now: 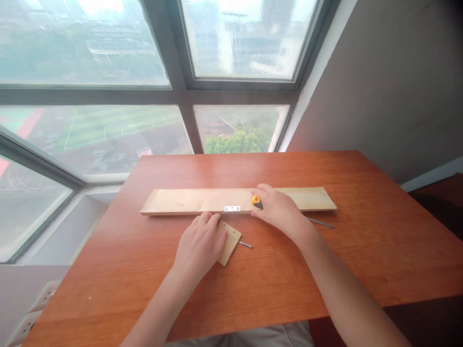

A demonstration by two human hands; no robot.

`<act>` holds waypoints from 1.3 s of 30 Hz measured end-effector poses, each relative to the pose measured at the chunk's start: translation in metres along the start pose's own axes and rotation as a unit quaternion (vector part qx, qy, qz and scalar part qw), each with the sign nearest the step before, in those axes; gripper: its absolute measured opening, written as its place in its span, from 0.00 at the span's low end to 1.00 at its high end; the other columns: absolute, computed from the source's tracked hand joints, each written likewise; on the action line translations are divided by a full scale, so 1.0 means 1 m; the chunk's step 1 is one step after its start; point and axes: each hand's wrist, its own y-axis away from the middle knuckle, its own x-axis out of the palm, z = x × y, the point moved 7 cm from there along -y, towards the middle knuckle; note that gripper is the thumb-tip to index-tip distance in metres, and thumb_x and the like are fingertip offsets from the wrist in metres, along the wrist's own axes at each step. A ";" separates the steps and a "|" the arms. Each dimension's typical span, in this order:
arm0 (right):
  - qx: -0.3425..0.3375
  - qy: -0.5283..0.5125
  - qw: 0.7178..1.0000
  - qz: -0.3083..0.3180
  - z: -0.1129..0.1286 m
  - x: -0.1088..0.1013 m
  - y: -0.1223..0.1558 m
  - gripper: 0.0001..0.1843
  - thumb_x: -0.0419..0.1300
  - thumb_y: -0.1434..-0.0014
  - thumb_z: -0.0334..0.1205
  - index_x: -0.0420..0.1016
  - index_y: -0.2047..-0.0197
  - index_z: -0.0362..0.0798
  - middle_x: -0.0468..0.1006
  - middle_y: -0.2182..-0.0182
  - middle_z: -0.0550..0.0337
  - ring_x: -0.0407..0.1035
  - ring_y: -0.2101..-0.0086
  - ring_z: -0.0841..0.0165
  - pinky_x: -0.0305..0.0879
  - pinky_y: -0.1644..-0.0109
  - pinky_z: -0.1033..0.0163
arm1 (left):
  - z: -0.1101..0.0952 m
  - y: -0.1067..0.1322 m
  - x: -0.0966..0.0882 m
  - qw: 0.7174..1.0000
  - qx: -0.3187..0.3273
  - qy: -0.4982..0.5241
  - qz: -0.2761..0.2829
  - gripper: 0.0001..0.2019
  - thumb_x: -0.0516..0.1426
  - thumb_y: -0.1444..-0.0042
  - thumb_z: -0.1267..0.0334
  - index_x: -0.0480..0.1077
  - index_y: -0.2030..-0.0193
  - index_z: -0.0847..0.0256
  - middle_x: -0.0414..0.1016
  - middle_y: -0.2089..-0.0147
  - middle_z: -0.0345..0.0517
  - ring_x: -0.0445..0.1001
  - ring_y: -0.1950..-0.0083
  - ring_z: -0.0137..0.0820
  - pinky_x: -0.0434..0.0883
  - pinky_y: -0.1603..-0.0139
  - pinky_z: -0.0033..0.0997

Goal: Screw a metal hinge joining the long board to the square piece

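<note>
A long pale wooden plank (188, 200) lies across the red-brown table (361, 250), with a small metal hinge (232, 208) on its near edge. My left hand (200, 246) rests flat, fingers together, on a small wooden block (230, 241) just in front of the plank. My right hand (278, 209) is closed round a screwdriver; its yellow and black handle (256, 201) shows by my thumb, and its metal shaft (320, 222) sticks out to the right. A loose screw (245, 245) lies beside the small block.
Large windows (144, 72) stand behind the table's far edge, and a grey wall (390, 82) rises to the right. A white power strip (34, 311) sits low at the left, below the table's edge.
</note>
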 end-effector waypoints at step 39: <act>-0.053 -0.091 0.992 -0.074 -0.003 0.006 -0.011 0.15 0.61 0.40 0.41 0.74 0.50 0.49 0.76 0.49 0.53 0.72 0.49 0.61 0.65 0.44 0.57 | 0.013 -0.014 -0.001 0.965 -0.047 0.253 -0.054 0.17 0.55 0.39 0.59 0.73 0.45 0.60 0.81 0.52 0.50 0.79 0.56 0.39 0.73 0.55 0.37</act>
